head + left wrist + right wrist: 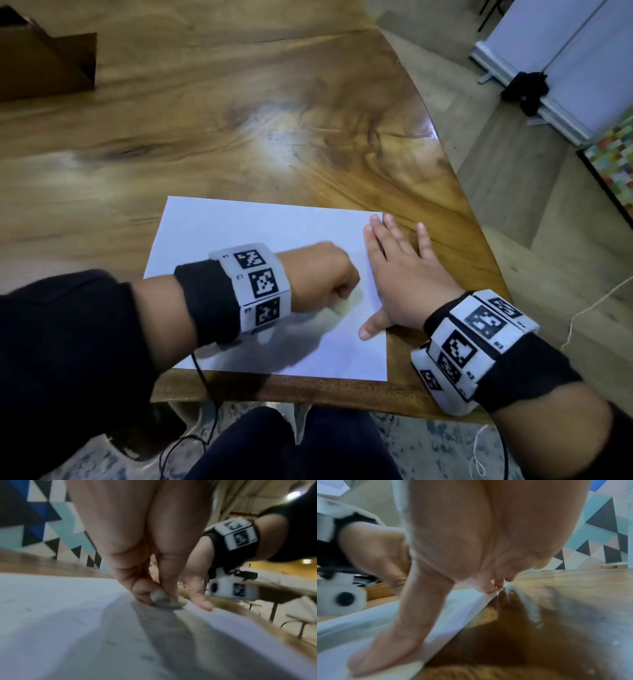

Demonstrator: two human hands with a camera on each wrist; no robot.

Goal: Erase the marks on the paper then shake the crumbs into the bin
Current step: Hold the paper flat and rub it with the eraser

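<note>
So we've got the white rectangular sheet of paper (260, 240) lying flat on the glossy brown wooden table (239, 120), right at the 6 o'clock edge nearest us. Our left hand (320, 275) is curled into a fist over the middle-right part of the sheet, and from the left wrist view the fingers (137, 586) are pinching a small greyish-white worn eraser (164, 599) whose bottom touches the paper; that shot is blurry, so we can only make out a few faint pencil marks (77, 620) on the sheet. Our right hand (406, 270) lies flat with straight, spread fingers at the 3 o'clock edge of the paper, the thumb (371, 325) and inner fingers pressing on the sheet while the outer fingers rest on the bare wood. Both wrists wear black straps with white blocks (253, 286) printed with black square code patterns; there are tiny characters beside the codes, but we can't read them. Over at 10 o'clock sits a brown cardboard box (44, 58), well apart from the paper. At 2 o'clock, off the table, there's a white panel (565, 58) on the floor, with a multicoloured mosaic board (613, 164) just beside it.
</note>
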